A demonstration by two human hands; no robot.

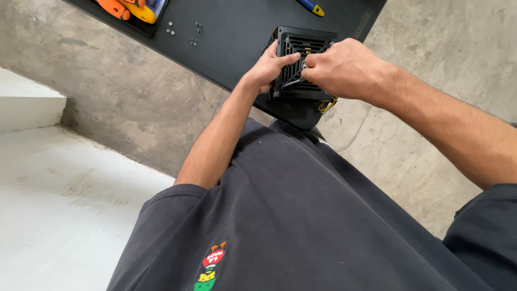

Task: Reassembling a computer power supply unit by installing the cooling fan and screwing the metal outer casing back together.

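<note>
A black box-shaped computer power supply [309, 43] with a slotted fan grille lies near the front edge of a black table [237, 37]. My left hand [269, 67] grips its left side, index finger stretched across the grille. My right hand [339, 67] is closed on a thin metal tool [293, 82], a screwdriver shaft by the look of it, whose tip rests on the grille. Yellow wires [327, 105] poke out under the unit's lower right corner.
Several small screws [183, 29] lie loose on the table to the left. Orange and yellow tool handles [129, 9] sit in a case at the top left. A blue-and-yellow tool [311, 6] lies at the back. Concrete floor [129, 97] surrounds the table.
</note>
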